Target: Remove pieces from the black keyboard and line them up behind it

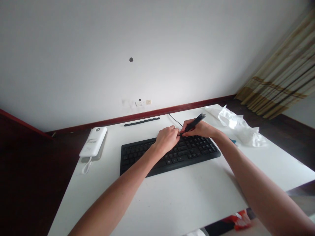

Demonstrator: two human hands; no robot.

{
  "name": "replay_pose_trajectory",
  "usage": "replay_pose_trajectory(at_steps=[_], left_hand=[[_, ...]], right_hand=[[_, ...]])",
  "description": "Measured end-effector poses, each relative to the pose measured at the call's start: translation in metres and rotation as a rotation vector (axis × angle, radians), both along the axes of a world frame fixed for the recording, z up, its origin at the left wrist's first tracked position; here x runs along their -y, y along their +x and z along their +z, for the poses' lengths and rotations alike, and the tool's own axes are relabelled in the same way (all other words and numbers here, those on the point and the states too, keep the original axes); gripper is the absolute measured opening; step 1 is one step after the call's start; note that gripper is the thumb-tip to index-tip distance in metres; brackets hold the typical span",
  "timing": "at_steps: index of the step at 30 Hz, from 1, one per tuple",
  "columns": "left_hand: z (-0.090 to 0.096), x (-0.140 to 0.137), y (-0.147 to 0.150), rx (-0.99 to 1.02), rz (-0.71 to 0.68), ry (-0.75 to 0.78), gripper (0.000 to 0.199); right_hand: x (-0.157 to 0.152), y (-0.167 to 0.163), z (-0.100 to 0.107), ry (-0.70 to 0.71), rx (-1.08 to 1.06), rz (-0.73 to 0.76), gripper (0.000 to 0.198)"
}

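A black keyboard (182, 152) lies on the white table. My left hand (167, 139) rests over its upper middle, fingers curled down together; what they pinch, if anything, is hidden. Close beside it on the right, my right hand (197, 128) is closed around a slim black pen-like tool (195, 122). The tool slants, its upper end pointing up and to the right, its lower end among the fingers at the keyboard's upper rows. The fingertips of both hands almost meet there. A thin black cable (175, 120) runs behind the keyboard.
On the left stands a white power bank (93, 141) with a strap. A row of small black pieces (142, 122) lies near the back edge. Crumpled white plastic (236, 124) spreads at the right, with a bit of blue (233, 141) nearby. The white table (172, 200) faces a wall.
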State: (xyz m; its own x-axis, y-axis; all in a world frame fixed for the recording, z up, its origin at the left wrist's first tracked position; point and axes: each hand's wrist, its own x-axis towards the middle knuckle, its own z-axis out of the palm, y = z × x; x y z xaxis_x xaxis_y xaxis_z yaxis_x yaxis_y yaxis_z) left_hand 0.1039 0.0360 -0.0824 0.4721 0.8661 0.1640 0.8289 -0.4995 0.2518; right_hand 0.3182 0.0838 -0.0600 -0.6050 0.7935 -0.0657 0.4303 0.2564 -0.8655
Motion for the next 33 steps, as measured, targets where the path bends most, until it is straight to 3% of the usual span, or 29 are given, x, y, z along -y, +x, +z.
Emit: replay_pose_trajectory(at_steps=[6, 12, 17, 33], left_hand=[[0.001, 0.001, 0.001, -0.021, 0.009, -0.015, 0.016], [0.002, 0.006, 0.003, -0.023, 0.023, 0.013, 0.015], [0.002, 0.007, 0.004, -0.038, 0.041, 0.011, 0.016], [-0.005, -0.003, -0.005, 0.092, -0.002, -0.094, 0.014]], right_hand=[[-0.002, -0.001, -0.002, 0.068, 0.002, -0.026, 0.029], [-0.002, -0.002, -0.004, 0.027, -0.005, -0.03, 0.032], [0.0, -0.004, -0.002, 0.101, -0.004, -0.057, 0.031], [-0.002, -0.004, -0.002, 0.017, -0.019, -0.024, 0.031]])
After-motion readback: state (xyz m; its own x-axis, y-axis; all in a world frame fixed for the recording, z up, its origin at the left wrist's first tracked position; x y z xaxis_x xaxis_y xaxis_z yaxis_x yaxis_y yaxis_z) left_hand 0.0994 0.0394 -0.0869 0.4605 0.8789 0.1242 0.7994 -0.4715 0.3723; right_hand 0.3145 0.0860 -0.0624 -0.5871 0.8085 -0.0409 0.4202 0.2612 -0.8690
